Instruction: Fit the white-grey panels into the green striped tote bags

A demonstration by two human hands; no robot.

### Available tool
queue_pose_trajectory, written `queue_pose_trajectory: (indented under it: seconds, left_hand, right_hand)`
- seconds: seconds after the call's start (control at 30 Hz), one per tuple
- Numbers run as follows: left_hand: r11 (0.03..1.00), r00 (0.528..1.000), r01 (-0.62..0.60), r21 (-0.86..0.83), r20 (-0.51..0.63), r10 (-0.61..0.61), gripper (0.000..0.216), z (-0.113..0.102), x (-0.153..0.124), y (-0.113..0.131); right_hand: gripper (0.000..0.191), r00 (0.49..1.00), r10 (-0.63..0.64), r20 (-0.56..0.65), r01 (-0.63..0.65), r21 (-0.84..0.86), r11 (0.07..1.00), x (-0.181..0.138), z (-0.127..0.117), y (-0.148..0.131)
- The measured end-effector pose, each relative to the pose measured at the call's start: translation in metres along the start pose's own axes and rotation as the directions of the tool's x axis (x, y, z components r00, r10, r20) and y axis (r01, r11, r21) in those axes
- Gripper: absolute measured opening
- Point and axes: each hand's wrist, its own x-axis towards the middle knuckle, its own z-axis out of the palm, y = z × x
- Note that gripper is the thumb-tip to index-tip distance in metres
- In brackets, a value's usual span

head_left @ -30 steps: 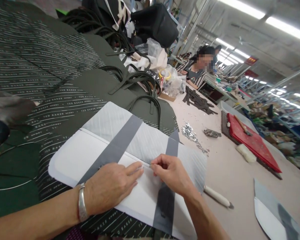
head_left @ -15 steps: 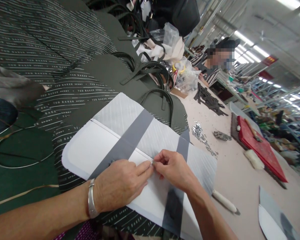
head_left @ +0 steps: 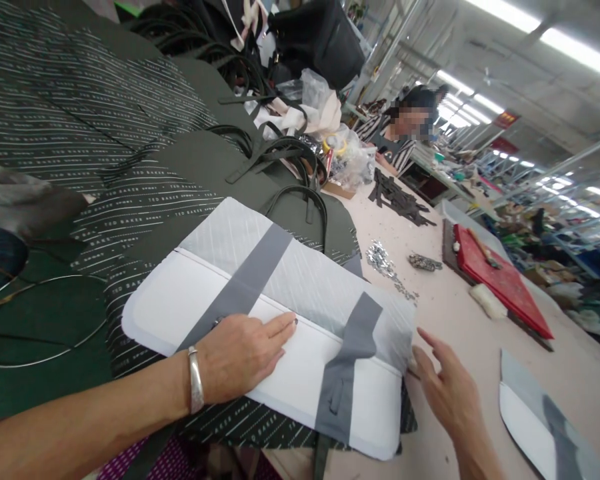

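Note:
My left hand lies flat on a white bag panel with grey straps, its fingers stretched out. A small dark metal piece shows at its fingertips, by the seam; whether the fingers press on it I cannot tell. Off the panel's right edge, over the table, my right hand has its index finger and thumb apart. Its lower fingers are partly hidden, and nothing shows in its grasp. The panel rests on dark printed fabric bag pieces with strap handles.
Loose metal bits are scattered on the pale table. Beyond are a rolled patterned item, a red board with a hammer, and dark strips. Another panel lies lower right. A co-worker sits behind.
My right hand has left the seam beside my left fingertips and moved right, past the panel's edge. The white-handled tool seen there earlier is now hidden. My left hand stays on the panel.

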Motion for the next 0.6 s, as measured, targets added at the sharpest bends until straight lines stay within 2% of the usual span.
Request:
queue_pose_trajectory:
  seconds: [0.07,0.13,0.2,0.3,0.37,0.43,0.47,0.53,0.57,0.6]
  left_hand:
    - [1.0,1.0,-0.003,0.02,0.017,0.002,0.039,0.0,0.001,0.0]
    - [0.999,1.0,-0.014,0.03,0.019,0.013,0.039,0.0,0.002,0.0]
    - [0.999,1.0,-0.02,0.027,0.007,0.02,0.039,0.001,0.002,-0.001]
    - [1.0,1.0,-0.019,0.01,-0.025,0.019,0.037,0.003,0.0,-0.002]
    - [1.0,0.998,-0.025,-0.003,-0.056,0.025,0.036,0.004,0.0,-0.002]
    - [0.999,0.996,-0.032,-0.007,-0.083,0.031,0.034,0.004,-0.001,-0.002]
    - [0.999,0.995,-0.032,-0.005,-0.092,0.031,0.033,0.004,-0.001,-0.002]
    - [0.999,0.995,-0.032,0.003,-0.096,0.032,0.032,0.004,-0.001,-0.002]
    - [1.0,0.995,-0.03,0.007,-0.092,0.031,0.032,0.004,-0.001,-0.002]
    - [1.0,0.996,-0.028,0.01,-0.088,0.029,0.032,0.004,-0.001,-0.002]
  right_hand:
    - [0.058,0.993,-0.039,0.11,0.044,-0.047,0.998,-0.006,0.002,0.034]
    - [0.055,0.977,-0.106,0.185,0.111,-0.019,0.994,-0.01,0.006,0.053]
    - [0.047,0.958,-0.178,0.223,0.177,0.024,0.984,-0.012,0.009,0.059]
    - [0.038,0.948,-0.239,0.211,0.223,0.099,0.97,-0.016,0.008,0.054]
    - [0.037,0.977,-0.155,0.149,0.13,0.166,0.978,-0.02,0.003,0.046]
    - [0.035,0.998,0.055,-0.043,-0.037,0.344,0.938,-0.024,-0.007,0.031]
    - [0.034,0.973,0.167,-0.161,-0.076,0.457,0.886,-0.026,-0.013,0.021]
    - [0.027,0.892,0.321,-0.319,0.0,0.708,0.706,-0.028,-0.023,-0.007]
    - [0.023,0.874,0.361,-0.325,0.074,0.824,0.562,-0.028,-0.027,-0.024]
    - [0.02,0.883,0.38,-0.277,0.122,0.915,0.383,-0.028,-0.029,-0.042]
